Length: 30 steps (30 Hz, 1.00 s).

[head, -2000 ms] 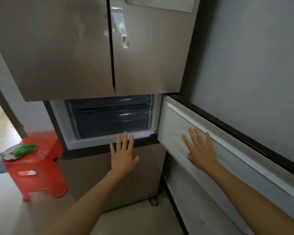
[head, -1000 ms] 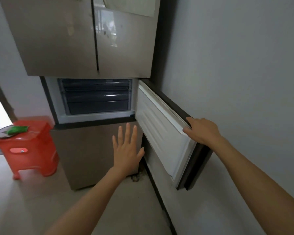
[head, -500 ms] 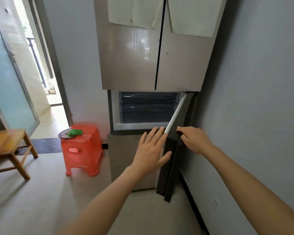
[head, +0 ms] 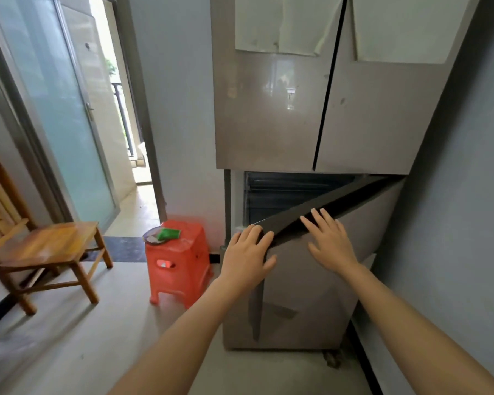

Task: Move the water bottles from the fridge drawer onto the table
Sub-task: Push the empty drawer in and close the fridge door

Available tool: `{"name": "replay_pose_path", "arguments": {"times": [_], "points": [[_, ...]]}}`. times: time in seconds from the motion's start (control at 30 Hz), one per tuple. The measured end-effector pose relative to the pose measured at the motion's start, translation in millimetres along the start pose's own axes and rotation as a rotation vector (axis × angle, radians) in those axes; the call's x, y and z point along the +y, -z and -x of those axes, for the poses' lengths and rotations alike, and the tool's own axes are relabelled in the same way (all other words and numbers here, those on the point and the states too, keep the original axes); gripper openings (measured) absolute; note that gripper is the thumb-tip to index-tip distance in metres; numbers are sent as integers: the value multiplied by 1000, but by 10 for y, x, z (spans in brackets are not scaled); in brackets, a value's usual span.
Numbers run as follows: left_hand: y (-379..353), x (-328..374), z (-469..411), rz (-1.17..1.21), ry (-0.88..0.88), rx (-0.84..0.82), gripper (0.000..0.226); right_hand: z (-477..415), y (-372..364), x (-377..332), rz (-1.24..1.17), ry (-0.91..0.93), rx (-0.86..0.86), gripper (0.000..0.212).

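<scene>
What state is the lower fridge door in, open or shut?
Ajar, not shut: dark drawers show through the gap behind the angled lower door.

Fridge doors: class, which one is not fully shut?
The lower door, touched by the left hand and right hand: its top edge angles out, exposing dark drawers. The upper left door and upper right door sit flush.

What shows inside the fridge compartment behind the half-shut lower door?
Through the gap above the lower door, only dark drawer fronts show; no bottles are visible. The door, touched by the left hand and right hand, covers the compartment's right and lower part; drawer contents are hidden.
</scene>
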<state>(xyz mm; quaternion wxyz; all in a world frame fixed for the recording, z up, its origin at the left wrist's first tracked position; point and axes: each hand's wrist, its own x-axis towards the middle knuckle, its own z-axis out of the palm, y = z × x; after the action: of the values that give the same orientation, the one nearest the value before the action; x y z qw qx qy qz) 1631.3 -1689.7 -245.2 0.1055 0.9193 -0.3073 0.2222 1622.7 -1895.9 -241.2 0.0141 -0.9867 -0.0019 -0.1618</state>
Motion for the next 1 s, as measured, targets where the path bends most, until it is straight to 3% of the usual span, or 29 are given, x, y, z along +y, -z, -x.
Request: {"name": "replay_pose_path", "arguments": {"times": [0.13,0.23,0.3,0.4,0.5,0.63,1.0], "points": [[-140,-245,-290,-134,95,93,31,-345,-239,318,95,45,-68,63],[-302,-319,-467,-227,226,34,47,-579,-404,296,99,103,-118,70],[-501,-286,-560,-277,208,7,66,-758,-482,269,75,112,-117,73],[-769,-260,-683,-273,183,-83,89,-1023,-575,224,49,131,-117,77],[-911,-363,-901,-211,291,-174,103,-1252,-664,209,12,145,-150,77],[-1046,-622,-1197,-202,317,-257,89,-1565,-749,182,-16,142,-187,80],[-1316,-1211,-1820,-183,289,-324,95,-2244,-900,95,-8,57,-288,88]]}}
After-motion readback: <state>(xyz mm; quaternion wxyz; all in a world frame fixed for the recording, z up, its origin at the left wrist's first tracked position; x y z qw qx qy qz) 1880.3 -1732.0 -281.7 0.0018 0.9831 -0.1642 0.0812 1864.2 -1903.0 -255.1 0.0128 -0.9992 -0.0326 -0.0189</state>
